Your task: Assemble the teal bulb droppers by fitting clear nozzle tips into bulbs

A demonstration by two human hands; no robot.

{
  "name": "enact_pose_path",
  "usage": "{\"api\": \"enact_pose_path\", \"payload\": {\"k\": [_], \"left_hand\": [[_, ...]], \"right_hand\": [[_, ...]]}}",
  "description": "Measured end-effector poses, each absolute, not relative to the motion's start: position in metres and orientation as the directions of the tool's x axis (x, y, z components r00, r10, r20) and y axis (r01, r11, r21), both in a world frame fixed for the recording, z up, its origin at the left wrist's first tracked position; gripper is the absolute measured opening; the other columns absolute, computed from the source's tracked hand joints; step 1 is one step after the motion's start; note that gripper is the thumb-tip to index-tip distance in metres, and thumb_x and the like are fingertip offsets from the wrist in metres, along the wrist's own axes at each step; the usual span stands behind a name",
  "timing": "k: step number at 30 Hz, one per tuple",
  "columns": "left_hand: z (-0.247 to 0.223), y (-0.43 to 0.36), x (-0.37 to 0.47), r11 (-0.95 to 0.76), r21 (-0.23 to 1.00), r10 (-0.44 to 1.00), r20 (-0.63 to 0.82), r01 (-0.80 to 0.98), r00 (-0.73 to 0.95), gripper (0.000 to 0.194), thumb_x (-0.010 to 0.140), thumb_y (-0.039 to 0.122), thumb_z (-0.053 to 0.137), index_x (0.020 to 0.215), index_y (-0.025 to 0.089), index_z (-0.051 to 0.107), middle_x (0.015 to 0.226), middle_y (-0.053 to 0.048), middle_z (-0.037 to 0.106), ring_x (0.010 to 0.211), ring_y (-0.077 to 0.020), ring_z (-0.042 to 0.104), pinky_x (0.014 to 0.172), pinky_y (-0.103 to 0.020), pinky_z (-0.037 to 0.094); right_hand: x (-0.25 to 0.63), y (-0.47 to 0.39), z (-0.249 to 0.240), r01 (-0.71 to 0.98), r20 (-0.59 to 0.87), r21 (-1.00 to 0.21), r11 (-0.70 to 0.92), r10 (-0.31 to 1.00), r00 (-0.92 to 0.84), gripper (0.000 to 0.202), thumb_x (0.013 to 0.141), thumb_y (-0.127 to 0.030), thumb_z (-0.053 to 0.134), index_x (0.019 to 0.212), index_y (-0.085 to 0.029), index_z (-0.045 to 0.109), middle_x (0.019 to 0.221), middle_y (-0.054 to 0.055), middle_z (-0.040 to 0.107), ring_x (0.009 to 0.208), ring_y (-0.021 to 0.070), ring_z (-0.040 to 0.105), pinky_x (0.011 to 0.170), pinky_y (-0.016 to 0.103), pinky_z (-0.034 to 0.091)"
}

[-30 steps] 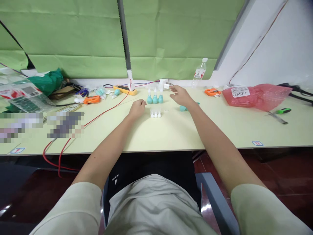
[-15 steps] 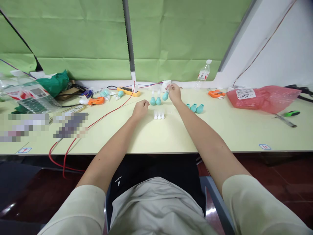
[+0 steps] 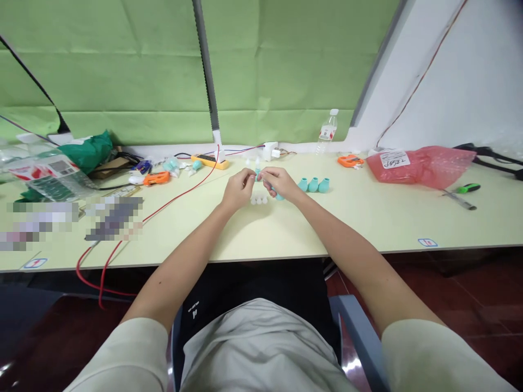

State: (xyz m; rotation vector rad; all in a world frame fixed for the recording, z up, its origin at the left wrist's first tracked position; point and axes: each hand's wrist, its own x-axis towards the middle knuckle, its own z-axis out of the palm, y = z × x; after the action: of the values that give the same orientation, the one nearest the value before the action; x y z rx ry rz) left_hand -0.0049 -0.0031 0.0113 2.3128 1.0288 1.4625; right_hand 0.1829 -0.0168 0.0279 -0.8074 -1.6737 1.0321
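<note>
My right hand [image 3: 278,182] is closed round a teal bulb [image 3: 280,197], whose round end shows below the fingers. Close beside it on the left, my left hand [image 3: 239,189] has its fingers pressed together near the bulb's tip; what they pinch is too small to make out. Behind the hands stand teal bulbs with clear tips [image 3: 257,165], partly hidden. Several small white pieces [image 3: 259,200] sit in a row just in front of the hands. Three open teal bulbs [image 3: 313,184] stand to the right of my right hand.
At the back stand a clear bottle [image 3: 327,132] and a yellow power strip [image 3: 210,161]. An orange tool [image 3: 350,160] and red package [image 3: 420,166] lie right. Left are an orange-handled tool [image 3: 157,178], a green bag [image 3: 87,151] and a red cable [image 3: 180,193].
My right hand has come down and left with the teal bulb, which is now tilted in its grip. My left hand has moved closer to it. The view has shifted slightly.
</note>
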Motion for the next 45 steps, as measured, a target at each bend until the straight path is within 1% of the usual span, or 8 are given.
{"api": "enact_pose_path", "payload": {"k": [3, 12, 17, 19, 22, 28, 35, 45], "left_hand": [[0.012, -0.013, 0.002, -0.783, 0.485, 0.606, 0.736, 0.389, 0.303, 0.021, 0.098, 0.029, 0.05, 0.112, 0.02, 0.063, 0.079, 0.0, 0.062, 0.067, -0.0148, 0.055, 0.066, -0.029, 0.043], [0.011, -0.013, 0.005, -0.82, 0.396, 0.556, 0.721, 0.412, 0.414, 0.021, 0.096, 0.034, 0.058, 0.11, 0.02, 0.064, 0.086, -0.003, 0.06, 0.072, -0.0158, 0.055, 0.069, -0.03, 0.047], [0.011, -0.013, 0.007, -0.782, 0.469, 0.612, 0.704, 0.411, 0.361, 0.023, 0.099, 0.04, 0.054, 0.105, 0.021, 0.066, 0.085, -0.004, 0.062, 0.075, -0.0171, 0.057, 0.069, -0.03, 0.047], [0.01, -0.011, 0.007, -0.743, 0.538, 0.661, 0.682, 0.398, 0.314, 0.026, 0.101, 0.043, 0.051, 0.103, 0.021, 0.065, 0.086, -0.004, 0.065, 0.076, -0.0171, 0.058, 0.067, -0.029, 0.046], [0.007, -0.005, 0.005, -0.702, 0.6, 0.707, 0.655, 0.384, 0.268, 0.027, 0.101, 0.045, 0.05, 0.099, 0.021, 0.061, 0.088, -0.004, 0.066, 0.078, -0.0165, 0.059, 0.065, -0.028, 0.045], [0.0, 0.005, -0.002, -0.694, 0.619, 0.717, 0.643, 0.369, 0.269, 0.025, 0.1, 0.045, 0.051, 0.094, 0.021, 0.053, 0.082, -0.001, 0.064, 0.07, -0.0136, 0.059, 0.066, -0.026, 0.046], [0.002, 0.0, -0.002, -0.702, 0.648, 0.712, 0.62, 0.295, 0.331, 0.025, 0.099, 0.045, 0.054, 0.099, 0.02, 0.058, 0.076, 0.0, 0.066, 0.061, -0.0117, 0.06, 0.063, -0.025, 0.047], [0.005, -0.003, -0.003, -0.722, 0.615, 0.691, 0.636, 0.316, 0.343, 0.016, 0.097, 0.036, 0.056, 0.093, 0.022, 0.061, 0.072, 0.0, 0.065, 0.059, -0.0124, 0.058, 0.063, -0.026, 0.047]], "right_hand": [[0.182, -0.016, 0.027, 0.013, 0.336, -0.93, 0.368, 0.862, -0.379, 0.036, 0.09, -0.052, 0.068, 0.08, -0.018, 0.06, 0.051, -0.007, 0.049, 0.033, 0.0082, 0.043, 0.033, 0.022, 0.037], [0.187, -0.02, 0.024, -0.055, 0.255, -0.965, 0.256, 0.874, -0.413, 0.046, 0.089, -0.065, 0.068, 0.089, -0.021, 0.055, 0.051, -0.008, 0.051, 0.033, 0.01, 0.045, 0.033, 0.023, 0.042], [0.185, -0.017, 0.023, -0.058, 0.285, -0.957, 0.284, 0.885, -0.368, 0.054, 0.088, -0.074, 0.061, 0.089, -0.021, 0.057, 0.054, -0.005, 0.055, 0.036, 0.0119, 0.049, 0.036, 0.026, 0.044], [0.186, -0.013, 0.023, -0.025, 0.332, -0.941, 0.337, 0.907, -0.26, 0.049, 0.085, -0.069, 0.069, 0.087, -0.021, 0.058, 0.051, -0.006, 0.052, 0.037, 0.0126, 0.05, 0.038, 0.026, 0.043], [0.188, -0.009, 0.022, 0.091, 0.466, -0.876, 0.473, 0.88, -0.09, 0.032, 0.078, -0.046, 0.08, 0.088, -0.022, 0.061, 0.05, -0.009, 0.047, 0.041, 0.0131, 0.05, 0.046, 0.026, 0.043], [0.186, -0.017, 0.024, 0.338, 0.711, -0.637, 0.692, 0.697, -0.087, 0.014, 0.079, -0.021, 0.066, 0.092, -0.023, 0.062, 0.067, -0.004, 0.051, 0.07, 0.0178, 0.057, 0.069, 0.031, 0.047], [0.182, -0.02, 0.021, 0.424, 0.764, -0.503, 0.753, 0.617, -0.189, 0.01, 0.083, -0.021, 0.065, 0.092, -0.022, 0.06, 0.076, -0.001, 0.052, 0.07, 0.017, 0.05, 0.069, 0.031, 0.041], [0.184, -0.02, 0.019, 0.42, 0.764, -0.495, 0.76, 0.611, -0.207, 0.011, 0.083, -0.02, 0.064, 0.094, -0.023, 0.062, 0.078, 0.0, 0.055, 0.073, 0.0182, 0.054, 0.074, 0.032, 0.045]]}}
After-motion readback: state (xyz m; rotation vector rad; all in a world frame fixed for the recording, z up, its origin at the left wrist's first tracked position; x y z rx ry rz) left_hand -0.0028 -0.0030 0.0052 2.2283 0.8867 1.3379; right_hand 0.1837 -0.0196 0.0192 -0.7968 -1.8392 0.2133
